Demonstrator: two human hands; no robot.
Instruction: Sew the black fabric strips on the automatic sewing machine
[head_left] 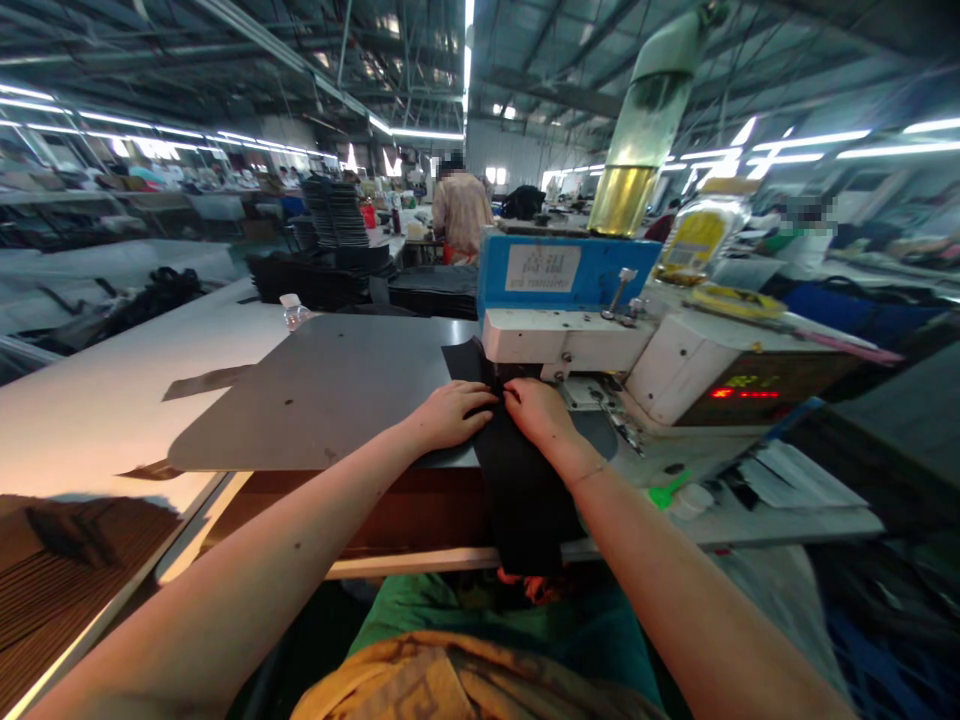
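Cool ceiling tube lights [420,133] glare overhead, edges bend and smear with wide-angle blur, warm patch lower left.

- Left hand [452,413] lies flat on a black cloth [525,490], at the right edge of a grey plate [322,390].
- Right hand [541,412] pinches the cloth just under the machine [570,300] head.
- The cloth hangs over the table's [90,400] near edge.
- A bottle [294,312] stands at the plate's far edge.
- A person [460,210] stands far behind.
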